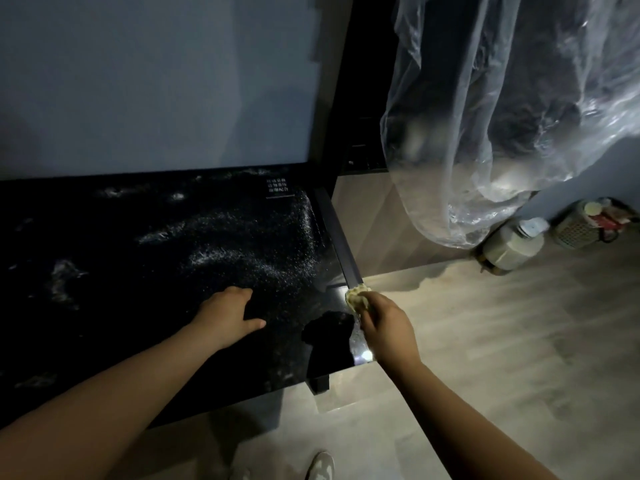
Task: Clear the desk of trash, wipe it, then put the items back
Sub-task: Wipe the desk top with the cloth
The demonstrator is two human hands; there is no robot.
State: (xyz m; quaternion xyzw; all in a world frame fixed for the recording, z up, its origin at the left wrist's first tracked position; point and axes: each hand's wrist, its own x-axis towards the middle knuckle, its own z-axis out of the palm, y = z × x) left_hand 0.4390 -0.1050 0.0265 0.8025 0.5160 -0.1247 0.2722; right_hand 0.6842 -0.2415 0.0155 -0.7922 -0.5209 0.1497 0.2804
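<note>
The desk (145, 237) has a glossy black top with white marbled streaks and wet speckles. My left hand (228, 315) rests flat on the top near the front right, fingers spread, holding nothing. My right hand (386, 327) is at the desk's right edge, closed around a small crumpled pale yellow cloth (358, 295). The cloth touches the desk's right rim, where a bright light reflects off the surface.
A pale wall stands behind the desk. To the right hangs a large clear plastic sheet (502, 116) over dark items. On the wooden floor by the wall sit a round jar (510, 245) and a woven basket (585, 223) with things in it. A shoe (320, 465) shows at the bottom.
</note>
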